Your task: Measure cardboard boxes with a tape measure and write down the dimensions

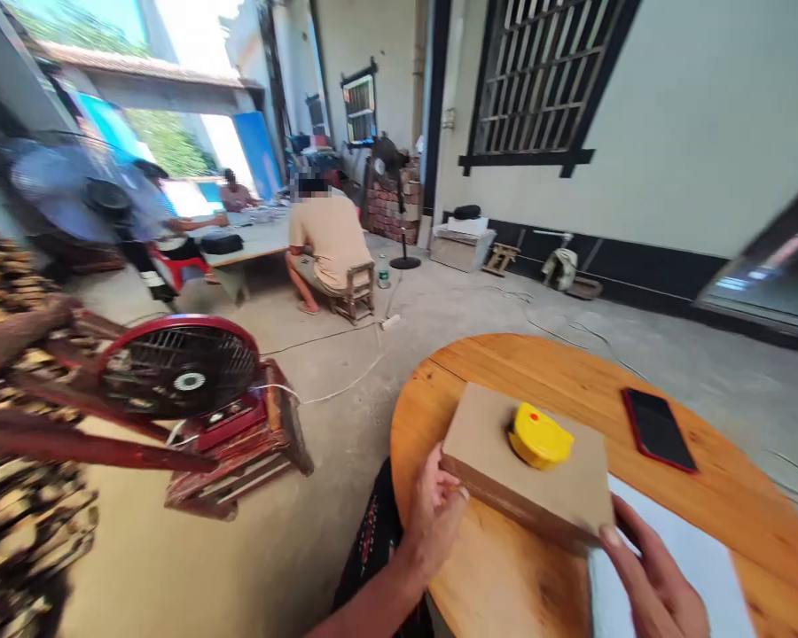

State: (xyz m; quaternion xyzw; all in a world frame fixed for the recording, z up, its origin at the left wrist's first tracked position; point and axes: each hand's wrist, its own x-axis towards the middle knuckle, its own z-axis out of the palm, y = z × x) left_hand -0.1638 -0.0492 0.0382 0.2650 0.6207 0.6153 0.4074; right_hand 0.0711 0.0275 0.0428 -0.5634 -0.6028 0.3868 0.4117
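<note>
A closed brown cardboard box (pixel 505 474) rests on the round wooden table (pixel 538 359), with a yellow tape measure (pixel 542 436) on its top. My left hand (pixel 432 514) is at the box's left front corner, its fingers curled and gripping the edge. At the right front corner, my right hand (pixel 655 567) has its fingers pressed against the box. White paper (pixel 692 540) lies under and beside the box's right end, partly covered by my right hand.
A phone with a red edge (pixel 658 430) lies on the table's right part. Left of the table, a red fan (pixel 186 377) sits on a wooden chair. Farther back, a person (pixel 329 230) sits on a low stool at a long table, with more people beyond. Cables cross the floor.
</note>
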